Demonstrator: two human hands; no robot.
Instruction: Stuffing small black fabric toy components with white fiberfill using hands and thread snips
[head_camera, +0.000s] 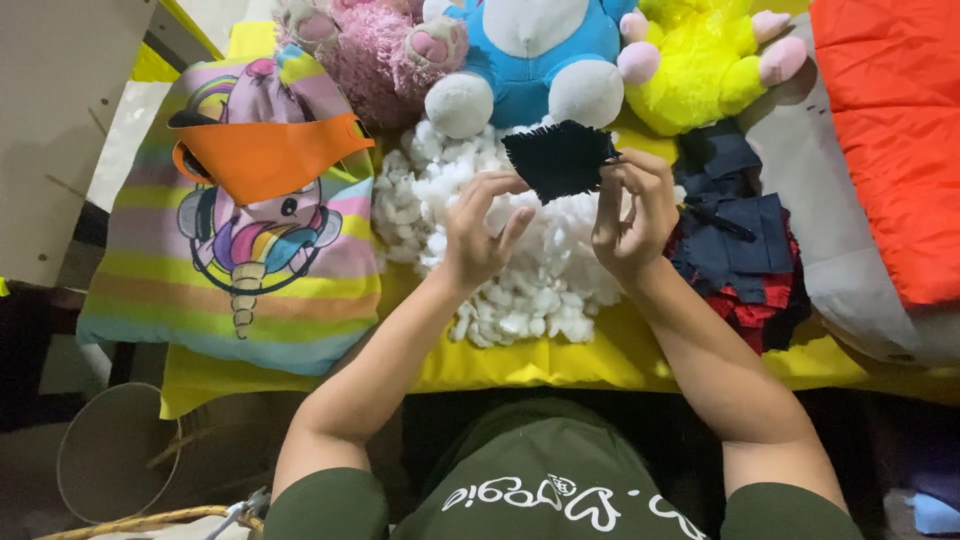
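Black fabric scrap (560, 158) pinched between both hands, left hand (478, 232) and right hand (632, 212), above white stuffing pile (520, 290). Striped unicorn pillow (240, 270) left of stuffing; blue plush toy (530, 55) behind it; dark cloth scraps (745, 255) right.

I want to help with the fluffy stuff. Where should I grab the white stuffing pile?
Probably pinch a clump at the near edge of the white stuffing pile, coming from above. It lies loose in small tufts on the yellow cloth, and that edge is clear of both hands and the plush toys.
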